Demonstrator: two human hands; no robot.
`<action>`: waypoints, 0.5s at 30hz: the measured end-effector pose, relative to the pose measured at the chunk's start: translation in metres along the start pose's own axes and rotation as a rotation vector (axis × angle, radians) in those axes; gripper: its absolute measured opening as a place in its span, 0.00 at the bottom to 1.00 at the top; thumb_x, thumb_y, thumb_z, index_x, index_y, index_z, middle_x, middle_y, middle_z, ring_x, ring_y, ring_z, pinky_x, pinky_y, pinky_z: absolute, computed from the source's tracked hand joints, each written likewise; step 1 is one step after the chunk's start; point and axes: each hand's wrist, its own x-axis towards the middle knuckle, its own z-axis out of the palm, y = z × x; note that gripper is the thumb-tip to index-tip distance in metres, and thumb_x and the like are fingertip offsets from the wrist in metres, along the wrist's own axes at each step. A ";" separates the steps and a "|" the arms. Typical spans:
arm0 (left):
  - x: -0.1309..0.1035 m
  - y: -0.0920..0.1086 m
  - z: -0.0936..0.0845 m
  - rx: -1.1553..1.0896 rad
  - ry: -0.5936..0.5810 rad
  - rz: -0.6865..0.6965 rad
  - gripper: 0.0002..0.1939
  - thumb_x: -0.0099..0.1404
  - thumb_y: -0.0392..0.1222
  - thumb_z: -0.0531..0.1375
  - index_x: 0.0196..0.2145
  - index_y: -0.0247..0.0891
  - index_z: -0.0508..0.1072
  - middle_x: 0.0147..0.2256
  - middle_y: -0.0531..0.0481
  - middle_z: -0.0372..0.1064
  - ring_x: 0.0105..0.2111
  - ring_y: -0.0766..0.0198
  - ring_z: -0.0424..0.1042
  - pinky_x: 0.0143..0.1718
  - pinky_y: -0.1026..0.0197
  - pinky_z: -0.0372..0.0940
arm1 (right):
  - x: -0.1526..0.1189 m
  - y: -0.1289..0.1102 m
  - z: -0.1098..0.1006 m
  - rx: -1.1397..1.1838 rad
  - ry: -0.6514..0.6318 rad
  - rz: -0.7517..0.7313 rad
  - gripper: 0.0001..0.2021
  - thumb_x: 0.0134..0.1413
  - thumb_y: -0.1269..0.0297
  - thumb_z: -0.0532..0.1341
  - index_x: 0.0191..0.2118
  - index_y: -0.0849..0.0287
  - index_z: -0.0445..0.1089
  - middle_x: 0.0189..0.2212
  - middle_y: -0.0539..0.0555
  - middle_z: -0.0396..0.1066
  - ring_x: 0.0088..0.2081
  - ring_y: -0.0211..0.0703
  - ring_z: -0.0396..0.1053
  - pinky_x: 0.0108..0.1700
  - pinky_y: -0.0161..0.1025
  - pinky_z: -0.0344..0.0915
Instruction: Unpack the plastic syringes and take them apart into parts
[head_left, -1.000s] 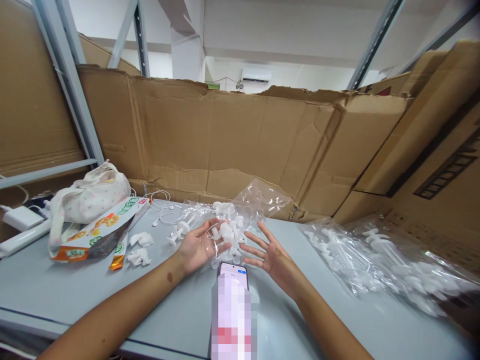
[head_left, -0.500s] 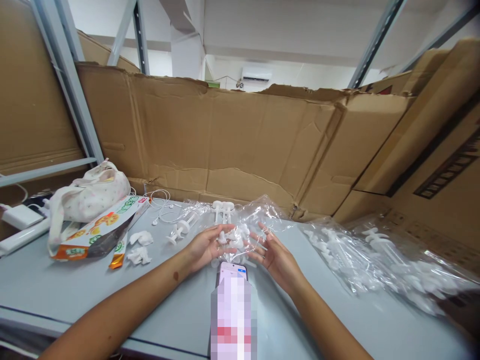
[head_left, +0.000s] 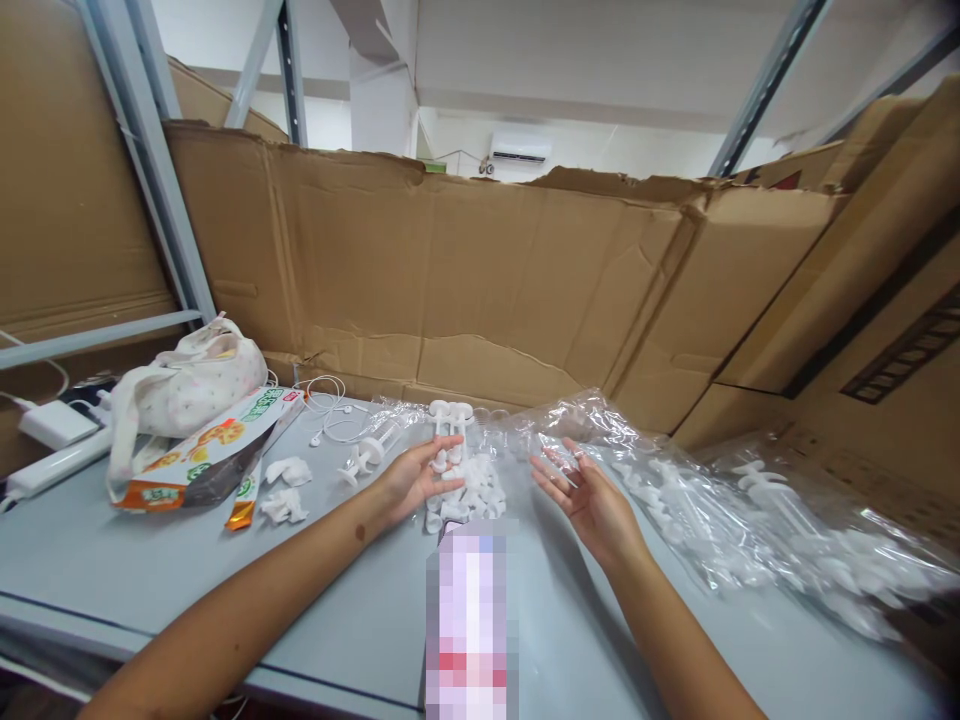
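On the grey table lies a heap of small white plastic parts point(head_left: 480, 488), just beyond the top of a phone point(head_left: 472, 610). My left hand point(head_left: 415, 480) is at the heap's left side, fingers stretched and apart, with a few white pieces showing between them. To the right of the heap, my right hand point(head_left: 596, 505) is spread open, palm turned inward. A crumpled clear plastic bag point(head_left: 585, 415) lies behind the right fingers; whether they touch it I cannot tell. White plunger-like pieces point(head_left: 450, 412) stand out behind the heap, and a clear syringe point(head_left: 371, 452) lies left of them.
Bags of syringes and white parts point(head_left: 705, 520) cover the table's right side. At left are a snack box point(head_left: 214, 450), an orange-tipped wrapper point(head_left: 241, 505), crumpled tissues point(head_left: 285, 505), white earphones point(head_left: 326, 410) and a cloth bag point(head_left: 199, 380). A cardboard wall point(head_left: 480, 280) closes the back.
My hands have moved apart, the right one going right. The clear bag has shifted from between them to the back right, and the white parts now lie in a heap on the table.
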 end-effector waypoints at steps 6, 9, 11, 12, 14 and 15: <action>-0.002 0.001 0.001 0.063 -0.075 -0.020 0.18 0.65 0.49 0.54 0.49 0.41 0.70 0.65 0.48 0.36 0.63 0.43 0.39 0.52 0.38 0.58 | 0.003 -0.007 -0.006 0.007 0.018 -0.060 0.16 0.53 0.66 0.59 0.49 0.53 0.65 0.42 0.55 0.74 0.44 0.52 0.73 0.53 0.56 0.66; -0.004 0.001 0.002 0.102 -0.114 -0.023 0.20 0.65 0.51 0.52 0.51 0.42 0.68 0.66 0.49 0.32 0.64 0.43 0.30 0.52 0.39 0.59 | 0.005 -0.008 -0.010 0.023 0.028 -0.108 0.16 0.53 0.65 0.59 0.49 0.52 0.66 0.42 0.54 0.74 0.45 0.51 0.73 0.53 0.55 0.65; -0.005 0.001 0.003 0.118 -0.122 -0.020 0.20 0.65 0.51 0.52 0.52 0.43 0.67 0.66 0.49 0.32 0.64 0.44 0.28 0.52 0.40 0.59 | 0.005 -0.009 -0.011 0.033 0.047 -0.140 0.15 0.53 0.64 0.59 0.48 0.51 0.66 0.42 0.53 0.74 0.46 0.51 0.72 0.54 0.54 0.65; -0.005 0.001 0.003 0.126 -0.120 -0.020 0.20 0.66 0.50 0.52 0.52 0.43 0.67 0.66 0.49 0.32 0.64 0.44 0.29 0.51 0.40 0.60 | 0.005 -0.009 -0.011 0.037 0.057 -0.150 0.15 0.53 0.64 0.58 0.48 0.51 0.66 0.42 0.52 0.74 0.47 0.50 0.72 0.54 0.54 0.65; -0.006 0.002 0.004 0.135 -0.112 -0.029 0.19 0.66 0.50 0.51 0.52 0.44 0.67 0.66 0.49 0.33 0.64 0.44 0.31 0.50 0.40 0.61 | 0.004 -0.011 -0.010 0.046 0.078 -0.164 0.14 0.54 0.64 0.57 0.47 0.51 0.67 0.43 0.52 0.74 0.47 0.50 0.72 0.53 0.53 0.66; -0.007 0.002 0.004 0.137 -0.108 -0.036 0.19 0.66 0.50 0.51 0.53 0.44 0.66 0.65 0.49 0.34 0.64 0.43 0.31 0.50 0.40 0.61 | 0.003 -0.011 -0.009 0.052 0.086 -0.169 0.13 0.54 0.64 0.57 0.47 0.51 0.67 0.43 0.52 0.74 0.46 0.50 0.72 0.52 0.52 0.67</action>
